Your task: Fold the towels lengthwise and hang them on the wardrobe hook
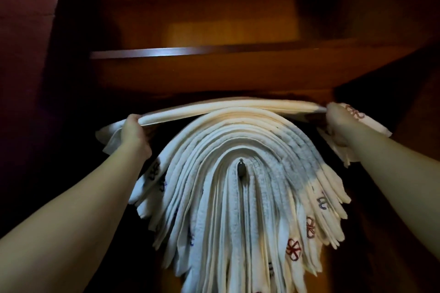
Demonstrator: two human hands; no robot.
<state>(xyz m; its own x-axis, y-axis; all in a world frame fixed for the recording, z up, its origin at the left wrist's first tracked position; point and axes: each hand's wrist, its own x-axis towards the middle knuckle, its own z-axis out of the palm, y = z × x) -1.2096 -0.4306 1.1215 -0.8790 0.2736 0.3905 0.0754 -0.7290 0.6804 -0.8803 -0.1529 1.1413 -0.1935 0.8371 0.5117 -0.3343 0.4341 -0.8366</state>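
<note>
1. Folded towel [228,108] is stretching level just above the hook [241,169], over the hung stack [228,209].
2. Left hand [134,137] is gripping its end left of the hook.
3. Right hand [338,123] is gripping the other end.
4. Hanging step; next, likely lowering it centred.

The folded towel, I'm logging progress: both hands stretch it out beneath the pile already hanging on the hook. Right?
Not beneath. The head view shows the folded towel stretched above the pile on the hook, left hand and right hand gripping its ends.
</note>
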